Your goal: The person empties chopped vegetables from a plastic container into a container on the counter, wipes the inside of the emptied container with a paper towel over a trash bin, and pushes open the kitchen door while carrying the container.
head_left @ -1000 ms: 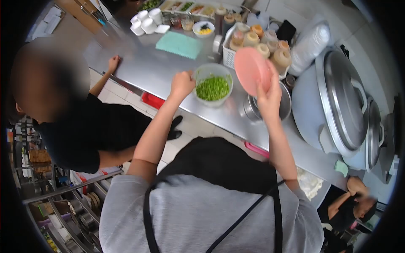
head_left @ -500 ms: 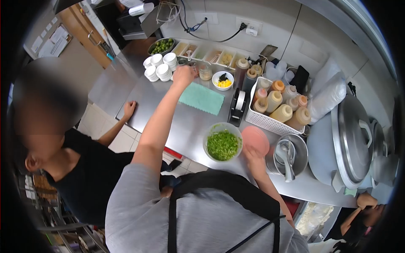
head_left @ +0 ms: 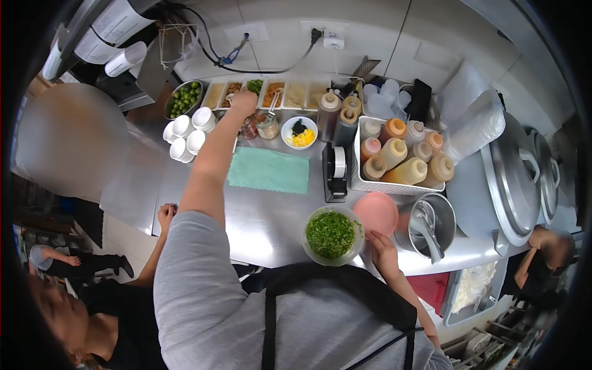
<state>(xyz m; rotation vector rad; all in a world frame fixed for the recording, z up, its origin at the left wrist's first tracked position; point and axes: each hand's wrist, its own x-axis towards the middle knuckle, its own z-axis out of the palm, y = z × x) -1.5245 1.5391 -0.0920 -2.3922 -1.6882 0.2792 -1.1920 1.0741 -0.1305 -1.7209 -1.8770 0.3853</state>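
My left hand [head_left: 244,102] is stretched over the row of topping containers [head_left: 301,97] at the back of the counter, by the chopped greens [head_left: 254,86]. Its fingers look curled, but what they hold is hidden. Below it stand small glass jars [head_left: 267,126]. My right hand [head_left: 384,251] grips the near edge of a round pink lid [head_left: 375,213]. Just left of that lid, a clear tub [head_left: 359,242] holds finely chopped green herbs [head_left: 331,234]. A white bowl [head_left: 300,144] with yellow and black food sits further back.
White cups [head_left: 183,126] and a bowl of green limes [head_left: 184,98] are at left. A green cloth [head_left: 269,171] and tape dispenser [head_left: 335,174] lie mid-counter. Right are a bottle basket [head_left: 388,184], a metal pot [head_left: 449,229] with ladles and a large lidded pot [head_left: 509,172]. Other people stand on both sides.
My left hand has moved from the glass jars back to the topping containers, where the greens now show clearly. My right hand stays at the pink lid. The camera view has shifted.
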